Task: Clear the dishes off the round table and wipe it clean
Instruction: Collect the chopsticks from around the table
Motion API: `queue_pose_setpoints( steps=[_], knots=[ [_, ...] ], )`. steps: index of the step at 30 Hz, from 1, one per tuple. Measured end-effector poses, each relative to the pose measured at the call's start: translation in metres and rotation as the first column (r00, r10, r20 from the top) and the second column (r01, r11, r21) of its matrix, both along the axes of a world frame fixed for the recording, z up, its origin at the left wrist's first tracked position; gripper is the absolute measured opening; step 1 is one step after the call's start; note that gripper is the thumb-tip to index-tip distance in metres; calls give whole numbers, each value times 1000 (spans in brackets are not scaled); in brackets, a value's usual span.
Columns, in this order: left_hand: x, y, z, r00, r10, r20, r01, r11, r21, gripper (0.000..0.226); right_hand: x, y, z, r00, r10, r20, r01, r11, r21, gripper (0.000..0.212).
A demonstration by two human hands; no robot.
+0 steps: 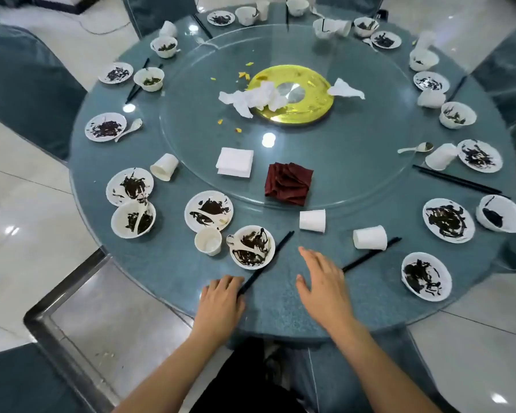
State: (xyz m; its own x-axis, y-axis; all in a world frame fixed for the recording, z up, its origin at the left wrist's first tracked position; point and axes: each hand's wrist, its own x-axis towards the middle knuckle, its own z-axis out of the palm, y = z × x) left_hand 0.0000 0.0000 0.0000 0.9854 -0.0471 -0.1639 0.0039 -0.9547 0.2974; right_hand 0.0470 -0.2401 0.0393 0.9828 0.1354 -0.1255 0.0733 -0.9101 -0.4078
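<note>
Left hand fingertips curled under, grip on chopsticks unclear, far chairs cut by top edge, far bowls' contents too small to identify

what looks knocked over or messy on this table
Several paper cups lie on their sides, such as one near the right hand. Crumpled tissues and yellow scraps litter the glass turntable.

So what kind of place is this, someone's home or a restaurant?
Most likely a restaurant banquet room after a group meal. The large round table carries a glass turntable, many used place settings ring it, such as a dirty plate, and cloth-covered chairs stand around it on polished tile.
</note>
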Motion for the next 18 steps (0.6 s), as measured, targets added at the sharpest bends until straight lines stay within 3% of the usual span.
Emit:
queue_pose_setpoints(
  steps=[9, 18],
  knots=[
    [20, -19, -17, 987, 52, -152, -42, 997, 66, 26, -7, 0, -19, 994, -40, -97, 35, 998, -61, 56],
    [18, -27, -18, 949, 155, -275, -164, 986, -12, 28, -21, 0, -21, 986, -45, -163, 36, 997, -62, 54]
  ],
)
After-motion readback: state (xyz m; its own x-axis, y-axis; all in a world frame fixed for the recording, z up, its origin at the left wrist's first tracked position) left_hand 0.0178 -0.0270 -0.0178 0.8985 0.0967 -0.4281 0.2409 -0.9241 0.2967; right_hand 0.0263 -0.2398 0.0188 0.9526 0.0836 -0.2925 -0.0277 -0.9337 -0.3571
